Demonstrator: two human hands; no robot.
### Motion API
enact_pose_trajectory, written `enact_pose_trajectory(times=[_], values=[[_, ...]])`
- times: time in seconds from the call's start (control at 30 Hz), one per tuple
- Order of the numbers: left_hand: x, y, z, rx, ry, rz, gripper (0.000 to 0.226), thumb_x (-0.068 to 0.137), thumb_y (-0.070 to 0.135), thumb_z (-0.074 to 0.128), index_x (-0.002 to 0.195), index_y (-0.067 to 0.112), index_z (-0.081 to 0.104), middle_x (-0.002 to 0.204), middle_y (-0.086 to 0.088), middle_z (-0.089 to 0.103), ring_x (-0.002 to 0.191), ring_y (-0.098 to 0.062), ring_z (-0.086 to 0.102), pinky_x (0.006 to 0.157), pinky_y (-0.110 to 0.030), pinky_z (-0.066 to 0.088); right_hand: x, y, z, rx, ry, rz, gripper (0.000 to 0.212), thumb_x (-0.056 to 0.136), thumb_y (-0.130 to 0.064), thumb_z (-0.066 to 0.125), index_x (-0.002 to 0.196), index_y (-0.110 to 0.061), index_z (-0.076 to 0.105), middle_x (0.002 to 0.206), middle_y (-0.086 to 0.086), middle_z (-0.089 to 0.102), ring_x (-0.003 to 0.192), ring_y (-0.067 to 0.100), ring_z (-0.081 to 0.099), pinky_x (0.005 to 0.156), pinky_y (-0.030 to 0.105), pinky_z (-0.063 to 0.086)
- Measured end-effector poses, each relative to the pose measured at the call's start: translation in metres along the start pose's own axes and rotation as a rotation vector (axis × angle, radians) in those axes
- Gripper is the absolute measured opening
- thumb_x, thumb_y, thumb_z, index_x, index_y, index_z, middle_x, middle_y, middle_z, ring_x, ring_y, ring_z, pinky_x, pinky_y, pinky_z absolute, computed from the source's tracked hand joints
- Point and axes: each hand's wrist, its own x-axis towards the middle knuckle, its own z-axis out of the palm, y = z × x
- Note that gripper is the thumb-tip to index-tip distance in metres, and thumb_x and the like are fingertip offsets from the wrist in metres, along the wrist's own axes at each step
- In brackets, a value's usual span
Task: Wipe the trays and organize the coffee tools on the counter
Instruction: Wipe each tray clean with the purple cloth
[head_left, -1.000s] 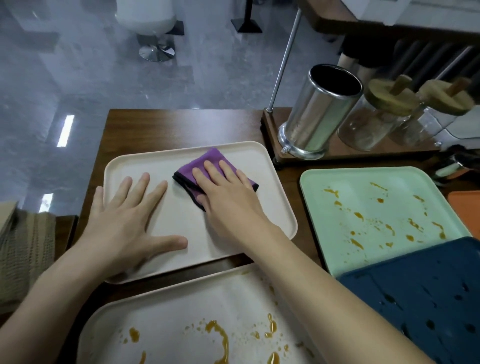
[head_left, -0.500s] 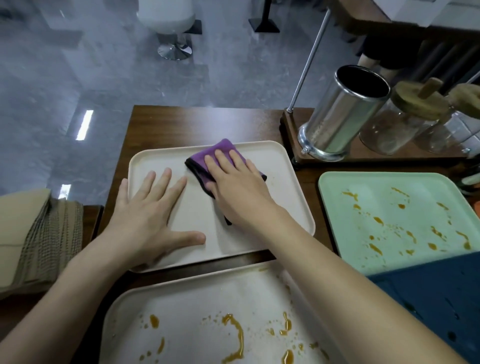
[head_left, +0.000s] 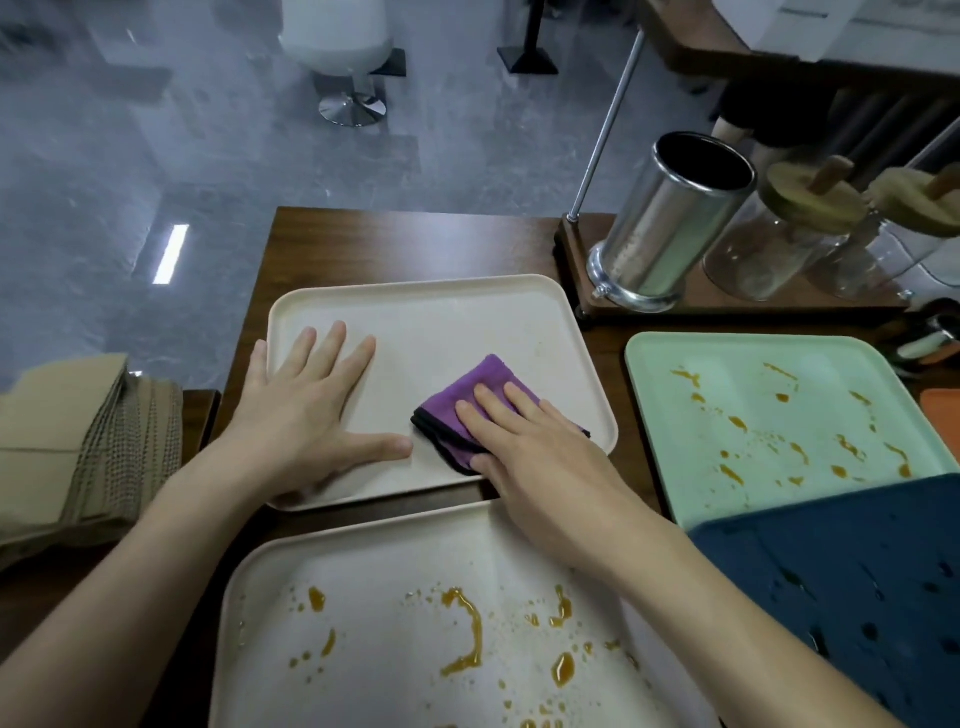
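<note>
Cream tray (head_left: 441, 322) lies on the dark wooden desk (head_left: 395, 239) in the head view. Its surface is pale and almost spotless, with only faint specks near the far right corner. A folded purple cloth (head_left: 467, 395) with a dark edge sits on the tray's near right part, and the right hand (head_left: 540, 452) presses it with straight, flat fingers. The left hand (head_left: 306, 410) rests flat on the tray's left side with its fingers spread and its thumb just beside the cloth. The hands are apart. Nearer the person, a second cream tray (head_left: 395, 561) carries orange-brown smears and drops. To the right, a green tray (head_left: 779, 364) shows similar stains, and a dark blue tray (head_left: 857, 561) covers its near corner. Behind them, a metal cylinder (head_left: 670, 223) and glass jars (head_left: 769, 249) stand on a wooden base (head_left: 571, 249).
</note>
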Motion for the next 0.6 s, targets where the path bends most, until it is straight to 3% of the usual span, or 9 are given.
enact_pose_trajectory(times=[0.27,0.6], values=[[-0.001,-0.003,0.001,-0.032,0.016,0.026,0.134,0.043,0.107,0.014,0.158,0.043,-0.012,0.167,0.006,-0.022,0.154,-0.018,-0.021,0.122,-0.056,-0.016,0.021,0.006,0.010,-0.120,0.075,0.216,0.062,0.110,-0.030,0.029,0.160,-0.009,0.000,0.168,0.014,0.003,0.155,0.035,0.003,0.125,0.043,0.009],[0.001,-0.009,0.004,-0.037,0.030,0.047,0.133,0.044,0.110,0.011,0.158,0.044,-0.012,0.167,0.008,-0.022,0.154,-0.018,-0.020,0.121,-0.056,-0.017,0.103,0.035,-0.018,-0.184,0.144,0.307,0.061,0.108,-0.025,0.030,0.159,-0.005,0.003,0.167,0.019,0.005,0.153,0.039,0.009,0.123,0.047,0.014]])
